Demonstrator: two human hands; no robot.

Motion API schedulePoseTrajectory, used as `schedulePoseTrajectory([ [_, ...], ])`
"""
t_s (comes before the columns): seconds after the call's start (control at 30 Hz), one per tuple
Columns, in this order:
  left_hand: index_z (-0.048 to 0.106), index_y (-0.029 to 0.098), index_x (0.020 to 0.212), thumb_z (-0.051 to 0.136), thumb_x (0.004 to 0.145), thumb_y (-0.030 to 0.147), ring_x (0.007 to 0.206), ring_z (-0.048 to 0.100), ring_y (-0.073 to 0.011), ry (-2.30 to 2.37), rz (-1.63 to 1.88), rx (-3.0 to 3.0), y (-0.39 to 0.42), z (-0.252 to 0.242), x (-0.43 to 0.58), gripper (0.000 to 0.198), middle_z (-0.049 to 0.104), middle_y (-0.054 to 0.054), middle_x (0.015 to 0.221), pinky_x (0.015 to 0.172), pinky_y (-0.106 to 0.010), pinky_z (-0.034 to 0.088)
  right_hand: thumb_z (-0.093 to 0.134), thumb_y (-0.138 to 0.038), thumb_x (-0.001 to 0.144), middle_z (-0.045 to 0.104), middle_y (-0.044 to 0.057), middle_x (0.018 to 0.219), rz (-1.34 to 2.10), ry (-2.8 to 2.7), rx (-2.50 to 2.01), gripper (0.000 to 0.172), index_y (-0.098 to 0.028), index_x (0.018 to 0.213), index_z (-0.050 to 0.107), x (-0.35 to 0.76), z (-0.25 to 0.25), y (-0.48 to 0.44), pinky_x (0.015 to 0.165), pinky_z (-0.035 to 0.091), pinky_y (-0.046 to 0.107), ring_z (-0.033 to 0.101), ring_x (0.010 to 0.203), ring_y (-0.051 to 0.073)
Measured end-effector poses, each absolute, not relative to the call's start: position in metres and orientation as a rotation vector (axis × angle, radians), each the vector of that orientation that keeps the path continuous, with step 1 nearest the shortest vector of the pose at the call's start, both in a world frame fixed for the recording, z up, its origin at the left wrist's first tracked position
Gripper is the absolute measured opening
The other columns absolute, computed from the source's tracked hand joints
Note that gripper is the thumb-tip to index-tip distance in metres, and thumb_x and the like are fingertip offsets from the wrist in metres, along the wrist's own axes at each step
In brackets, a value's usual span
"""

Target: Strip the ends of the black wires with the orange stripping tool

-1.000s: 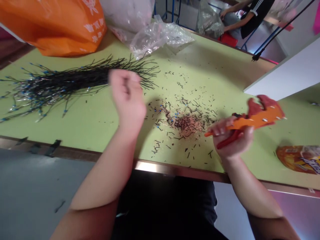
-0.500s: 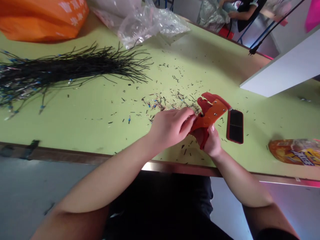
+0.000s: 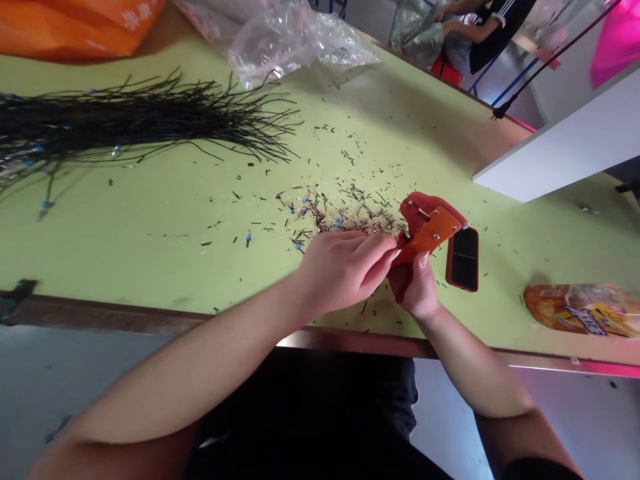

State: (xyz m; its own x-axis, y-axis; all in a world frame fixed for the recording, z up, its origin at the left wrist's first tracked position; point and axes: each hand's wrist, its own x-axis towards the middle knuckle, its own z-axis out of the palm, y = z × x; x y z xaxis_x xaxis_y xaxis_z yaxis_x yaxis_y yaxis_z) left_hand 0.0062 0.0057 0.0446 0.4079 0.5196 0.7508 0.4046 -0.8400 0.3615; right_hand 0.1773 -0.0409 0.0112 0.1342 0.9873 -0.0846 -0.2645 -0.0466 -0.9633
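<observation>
My right hand [image 3: 421, 285] is wrapped round the handles of an orange and red wire stripper [image 3: 425, 227], whose jaws point up and to the left. Close against the tool's left side, my left hand [image 3: 347, 267] is closed in a pinch; what its fingertips hold is too small to make out. Behind and left of my left hand lies a scatter of black clippings and copper strands [image 3: 320, 213], with small blue pieces among them. A bundle of black wires [image 3: 150, 123] lies at the left of the green table [image 3: 165, 260].
A dark phone [image 3: 463, 260] lies right of the tool, and a bottle [image 3: 580, 310] lies farther right. Clear plastic bags [image 3: 295, 47] and an orange bag [image 3: 75, 27] are at the back. A white panel [image 3: 560, 147] juts in from the right. Another person [image 3: 480, 33] sits beyond the table.
The wire stripper's jaws, apart before, are now closed together, and its handles are squeezed in my right hand. My left hand stays beside the tool. The view has shifted slightly.
</observation>
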Motion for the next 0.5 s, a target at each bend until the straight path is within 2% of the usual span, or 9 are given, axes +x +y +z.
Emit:
schedulePoseTrajectory([
  [0.23,0.062,0.023,0.097,0.054,0.107,0.023,0.054,0.064,-0.0099,0.807,1.42,2.528,0.0055,0.0455,0.0069,0.013,0.071,0.006,0.065,0.054,-0.026,0.041,0.063,-0.092,0.081,0.072,0.009,0.091,1.254,-0.972,-1.178,0.063,-0.03,0.096,0.061,0.1803,0.0083,-0.0394,0.073,0.067,0.051,0.074,0.108,0.037],
  [0.33,0.061,0.023,0.097,0.055,0.107,0.021,0.054,0.064,-0.0095,0.79,1.434,2.523,0.0054,0.0464,0.0066,0.012,0.072,0.006,0.066,0.053,-0.026,0.04,0.067,-0.09,0.08,0.069,0.006,0.08,1.24,-0.965,-1.178,0.061,-0.031,0.091,0.061,0.1797,0.0078,-0.0401,0.064,0.065,0.047,0.075,0.095,0.034],
  [0.43,0.06,0.023,0.096,0.055,0.107,0.02,0.054,0.063,-0.0092,0.792,1.447,2.512,0.005,0.0467,0.0064,0.012,0.071,0.006,0.066,0.052,-0.026,0.039,0.067,-0.092,0.079,0.055,0.002,0.06,1.234,-0.976,-1.209,0.063,-0.029,0.077,0.059,0.1777,0.0095,-0.0418,0.053,0.058,0.042,0.07,0.072,0.03],
  [0.5,0.061,0.023,0.097,0.055,0.106,0.021,0.053,0.062,-0.0091,0.796,1.448,2.505,0.0048,0.0464,0.0062,0.011,0.071,0.006,0.065,0.052,-0.026,0.039,0.064,-0.094,0.08,0.044,-0.001,0.051,1.263,-1.015,-1.216,0.067,-0.029,0.067,0.054,0.1769,0.0115,-0.042,0.047,0.053,0.039,0.061,0.058,0.025],
])
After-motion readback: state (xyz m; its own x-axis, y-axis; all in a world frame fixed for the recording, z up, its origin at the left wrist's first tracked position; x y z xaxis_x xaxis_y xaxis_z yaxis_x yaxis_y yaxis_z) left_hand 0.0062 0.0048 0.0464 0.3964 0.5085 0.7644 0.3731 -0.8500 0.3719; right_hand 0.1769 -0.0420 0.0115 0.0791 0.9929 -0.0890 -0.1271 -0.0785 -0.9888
